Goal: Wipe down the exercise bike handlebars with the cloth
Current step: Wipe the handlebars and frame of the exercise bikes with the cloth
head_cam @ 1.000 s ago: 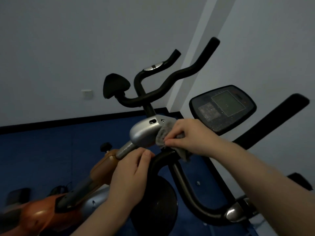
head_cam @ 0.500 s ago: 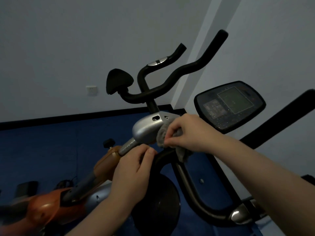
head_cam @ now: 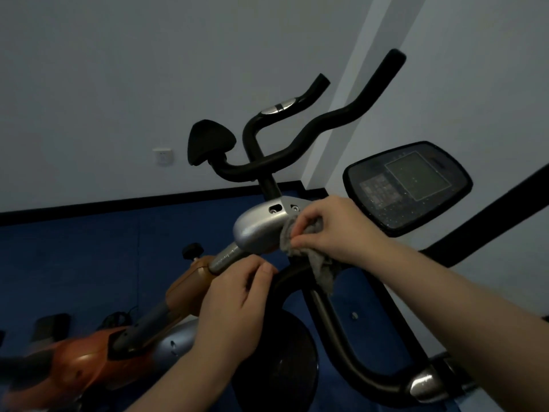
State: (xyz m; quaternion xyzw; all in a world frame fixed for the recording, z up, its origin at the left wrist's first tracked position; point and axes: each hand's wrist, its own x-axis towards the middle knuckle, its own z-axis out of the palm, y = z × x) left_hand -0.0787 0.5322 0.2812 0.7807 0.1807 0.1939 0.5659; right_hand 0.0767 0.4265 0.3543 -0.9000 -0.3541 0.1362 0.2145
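The silver cover (head_cam: 261, 230) on the bike's post sits in the middle, and everything else is told from it. The right hand (head_cam: 335, 230) is just to the right of the silver cover, with its fingers curled round a gray cloth (head_cam: 300, 248). It pinches the cloth and presses it against the right end of the cover. A loose bit of the cloth hangs down below the hand and lies over the black curved bar (head_cam: 335, 328) that runs under the cover. The left hand (head_cam: 234, 304) is below the silver cover and a little to the left. Its fingers are curled round the top of that black curved bar, and the thumb lies along the bar too. A gray metal tube (head_cam: 225, 258) comes out of the left end of the cover and goes down into an orange bike body (head_cam: 86, 364), which is low and to the left. Above the cover, black handlebars (head_cam: 300, 144) rise up and bend out, with a black pad (head_cam: 209, 141) on their left end. To the right of the cover and a little higher is a dark screen panel (head_cam: 407, 185). Far to the left of the cover, a small white wall socket (head_cam: 162, 157) sits on the gray wall (head_cam: 118, 69). Behind the cover, lower down, the floor (head_cam: 74, 263) is blue.
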